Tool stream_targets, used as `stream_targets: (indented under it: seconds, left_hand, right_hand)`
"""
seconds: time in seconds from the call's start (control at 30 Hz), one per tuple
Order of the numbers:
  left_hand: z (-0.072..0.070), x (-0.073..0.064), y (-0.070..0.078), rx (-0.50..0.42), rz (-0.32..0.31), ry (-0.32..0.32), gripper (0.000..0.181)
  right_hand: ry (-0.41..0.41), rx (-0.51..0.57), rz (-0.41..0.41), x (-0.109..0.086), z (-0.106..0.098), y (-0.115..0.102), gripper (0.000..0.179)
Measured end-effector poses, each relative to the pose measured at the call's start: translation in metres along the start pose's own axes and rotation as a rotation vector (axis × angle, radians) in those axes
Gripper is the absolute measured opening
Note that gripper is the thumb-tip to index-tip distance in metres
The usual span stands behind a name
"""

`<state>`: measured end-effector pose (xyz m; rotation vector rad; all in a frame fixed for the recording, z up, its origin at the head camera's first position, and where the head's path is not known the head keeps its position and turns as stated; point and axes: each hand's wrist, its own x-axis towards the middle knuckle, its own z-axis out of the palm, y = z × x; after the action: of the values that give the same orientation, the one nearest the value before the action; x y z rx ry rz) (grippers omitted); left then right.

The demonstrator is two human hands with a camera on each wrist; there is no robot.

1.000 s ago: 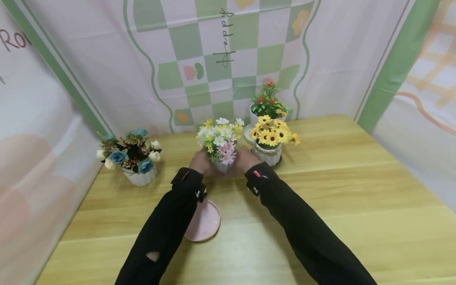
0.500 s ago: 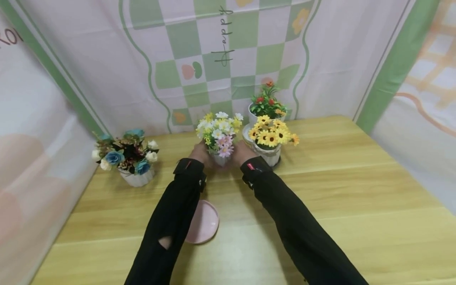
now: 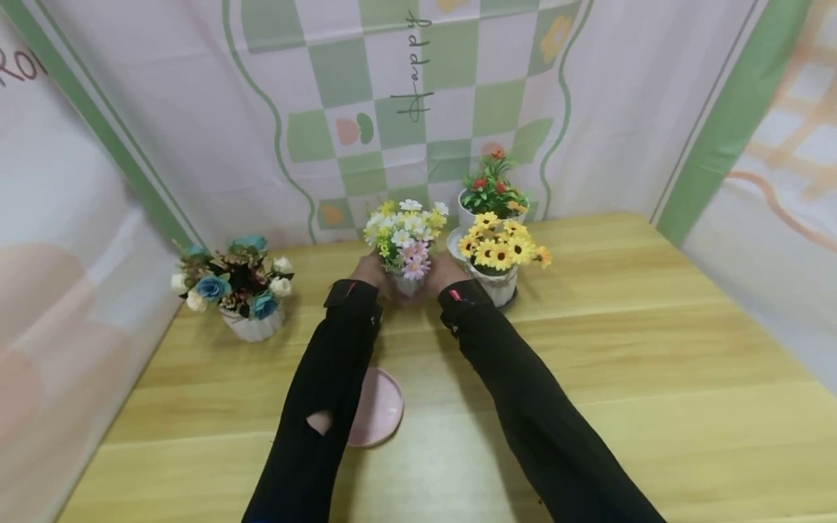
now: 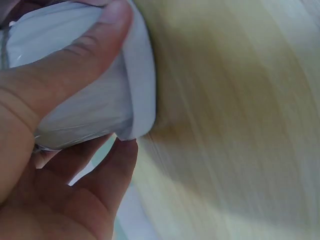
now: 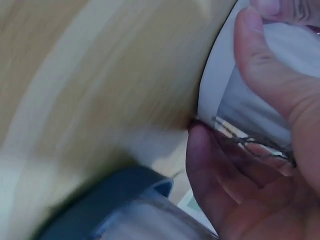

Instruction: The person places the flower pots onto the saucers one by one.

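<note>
In the head view, a white flowerpot (image 3: 408,285) with white, yellow and pink artificial daisies (image 3: 407,240) stands between my two hands. My left hand (image 3: 374,273) grips its left side, and my right hand (image 3: 446,273) grips the right. The left wrist view shows my left thumb laid along the pot's wall (image 4: 90,100), with fingers under the white saucer (image 4: 143,80) at its base. Seen from the right wrist, my right thumb (image 5: 252,55) presses the pot while fingertips touch the saucer's edge. A thin twine (image 5: 247,142) hangs by the pot.
Close to my right hand stands a pot of yellow flowers (image 3: 493,283) on a dark saucer (image 5: 120,200). Behind it is a red-flowered pot (image 3: 466,212). A blue-and-white rose pot (image 3: 255,327) stands at left. A pink plate (image 3: 381,410) lies nearer, partly under my left sleeve.
Both hands and the daisy pot between them have shifted slightly back toward the wall. The other pots and the pink plate keep their places.
</note>
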<state>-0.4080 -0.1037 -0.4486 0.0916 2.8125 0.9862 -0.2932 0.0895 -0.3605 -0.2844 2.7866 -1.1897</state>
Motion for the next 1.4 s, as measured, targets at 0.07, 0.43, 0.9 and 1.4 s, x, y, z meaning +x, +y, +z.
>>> stream_targets:
  seconds: [0.07, 0.43, 0.9, 1.4]
  left_hand:
    - [-0.005, -0.009, 0.002, 0.037, 0.019, -0.009, 0.149]
    - [-0.043, -0.110, 0.056, 0.024, 0.167, -0.076, 0.097]
    - [-0.086, -0.237, 0.042, -0.034, 0.227, -0.051, 0.078]
    - [-0.147, -0.304, -0.061, 0.043, -0.212, -0.065, 0.114]
  right_hand:
    - [0.002, -0.029, 0.002, -0.001, 0.002, 0.000, 0.098]
    - [-0.026, -0.241, -0.193, -0.020, 0.007, 0.007, 0.095]
    - [-0.233, -0.259, -0.143, -0.088, 0.017, -0.014, 0.123]
    - [-0.491, -0.227, -0.482, -0.136, 0.058, -0.030, 0.121]
